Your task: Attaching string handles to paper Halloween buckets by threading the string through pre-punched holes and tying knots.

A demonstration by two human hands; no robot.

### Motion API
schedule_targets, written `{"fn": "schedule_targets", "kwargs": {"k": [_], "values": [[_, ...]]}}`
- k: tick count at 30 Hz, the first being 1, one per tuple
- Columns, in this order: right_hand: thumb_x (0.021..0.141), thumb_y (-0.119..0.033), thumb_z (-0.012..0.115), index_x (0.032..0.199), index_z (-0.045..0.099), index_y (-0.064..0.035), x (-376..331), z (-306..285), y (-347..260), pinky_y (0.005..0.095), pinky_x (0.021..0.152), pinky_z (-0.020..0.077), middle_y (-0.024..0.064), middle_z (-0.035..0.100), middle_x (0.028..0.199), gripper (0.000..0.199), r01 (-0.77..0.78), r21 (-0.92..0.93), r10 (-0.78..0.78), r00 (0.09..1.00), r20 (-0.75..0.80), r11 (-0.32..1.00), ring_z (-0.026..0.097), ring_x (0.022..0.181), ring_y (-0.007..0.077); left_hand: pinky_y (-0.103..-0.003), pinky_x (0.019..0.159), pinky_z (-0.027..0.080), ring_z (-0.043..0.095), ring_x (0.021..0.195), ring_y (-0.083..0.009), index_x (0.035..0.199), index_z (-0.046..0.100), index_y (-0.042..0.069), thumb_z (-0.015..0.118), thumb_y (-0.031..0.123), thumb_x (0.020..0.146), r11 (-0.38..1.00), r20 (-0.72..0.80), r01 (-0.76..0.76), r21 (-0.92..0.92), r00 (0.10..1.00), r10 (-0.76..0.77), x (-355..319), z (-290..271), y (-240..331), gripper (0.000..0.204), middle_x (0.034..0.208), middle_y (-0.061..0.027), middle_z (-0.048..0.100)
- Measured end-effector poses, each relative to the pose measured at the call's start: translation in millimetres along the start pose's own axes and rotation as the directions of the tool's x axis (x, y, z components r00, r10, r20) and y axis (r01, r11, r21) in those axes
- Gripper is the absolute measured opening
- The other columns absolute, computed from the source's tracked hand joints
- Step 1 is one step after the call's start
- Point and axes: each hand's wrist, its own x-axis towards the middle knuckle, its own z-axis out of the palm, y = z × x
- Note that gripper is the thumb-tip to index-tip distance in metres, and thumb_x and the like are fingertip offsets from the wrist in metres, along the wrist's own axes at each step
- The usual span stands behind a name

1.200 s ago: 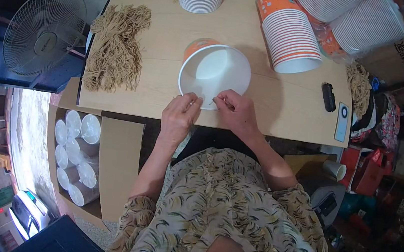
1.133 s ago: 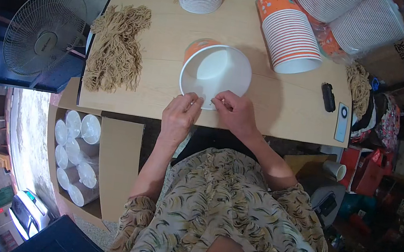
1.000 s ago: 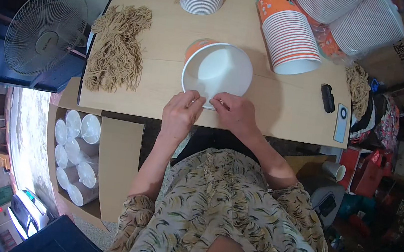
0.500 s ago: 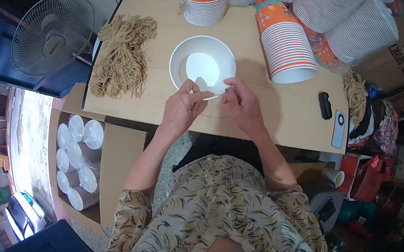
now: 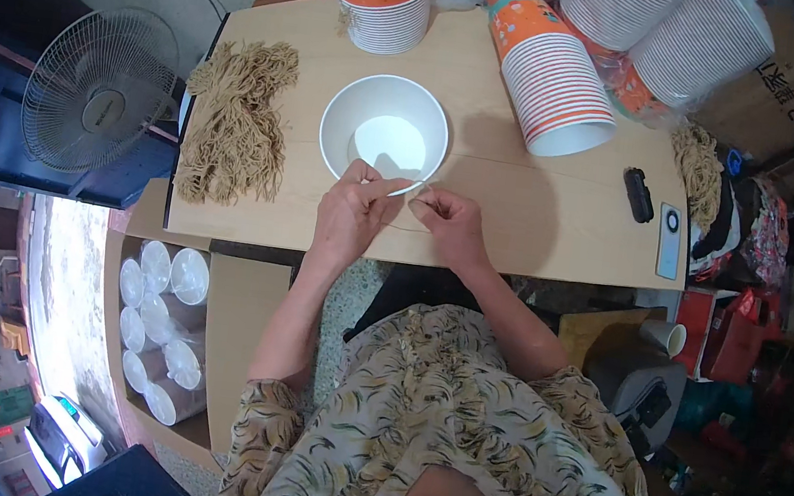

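A large white paper bowl [image 5: 341, 120] stands on the table with its mouth up. My left hand [image 5: 350, 214] is closed on its near rim, thumb and index finger pinching there. Just right of that spot my right hand [image 5: 452, 227] is closed in a pinch on a thin tan string, whose short end shows above the fingertips by the rim. A fine line of string curves between the two hands over the table. At the table's left side lies a heap of tan strings [image 5: 241, 130], tangled together.
Behind the bowl stands a stack of orange-and-white paper bowls [image 5: 385, 23]. More bowl stacks [image 5: 557, 89] lie at the back right. A black object [image 5: 638, 195] and a pale flat device [image 5: 668, 242] rest near the right edge. A fan [image 5: 103, 103] and a carton of wrapped cups [image 5: 243, 328] are at left.
My right hand has drawn back from the bowl's rim toward me, its fingers now pinched together just outside it. My left hand stays at the rim. The whole view has shifted slightly.
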Motion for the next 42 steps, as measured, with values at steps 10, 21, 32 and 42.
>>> {"fn": "schedule_targets", "kwargs": {"k": [10,21,32,42], "values": [[0.087,-0.01,0.073,0.087,0.07,-0.0021,-6,-38,-69,0.0204,0.056,0.0407,-0.005,0.061,0.072,0.009,-0.183,-0.02,0.177,0.913,0.368,0.983,0.051,0.063,0.0018,-0.038,0.067,0.052,0.065,0.075,-0.0274,0.102,0.078,0.019,0.072,0.004,0.08,1.0,-0.021,-0.008,0.026,1.0,0.008,10,-8,-8,0.028,0.084,-0.0079,0.063],[0.087,-0.01,0.072,0.084,0.068,-0.003,35,-61,-98,0.0212,0.054,0.0373,-0.0068,0.057,0.07,0.008,0.005,-0.156,0.074,0.867,0.493,0.988,0.049,0.063,0.0019,-0.03,0.055,0.051,0.071,0.072,-0.018,0.129,0.064,0.006,0.064,0.007,0.094,0.945,0.152,0.068,-0.319,0.988,-0.02,33,-36,21,0.035,0.112,-0.0097,0.071],[0.095,-0.015,0.064,0.098,0.067,-0.0028,41,-68,-104,0.0202,0.05,0.0365,-0.0048,0.054,0.068,0.013,-0.056,0.022,0.038,0.862,0.506,0.998,0.05,0.064,0.003,-0.019,0.049,0.04,0.054,0.055,-0.0052,0.096,0.061,0.006,0.048,0.032,0.107,0.735,0.622,0.358,-0.576,0.775,0.111,56,-26,18,0.031,0.072,0.0032,0.054],[0.096,-0.013,0.063,0.113,0.059,-0.0038,22,-60,-94,0.0235,0.05,0.0412,-0.0011,0.058,0.089,0.02,0.38,-0.008,-0.371,0.909,0.19,0.925,0.05,0.06,0.0046,-0.02,0.047,0.035,0.049,0.052,-0.0041,0.095,0.063,0.005,0.05,0.032,0.106,0.654,0.618,0.471,-0.592,0.786,-0.007,52,-14,19,0.031,0.07,0.0041,0.053]]}}
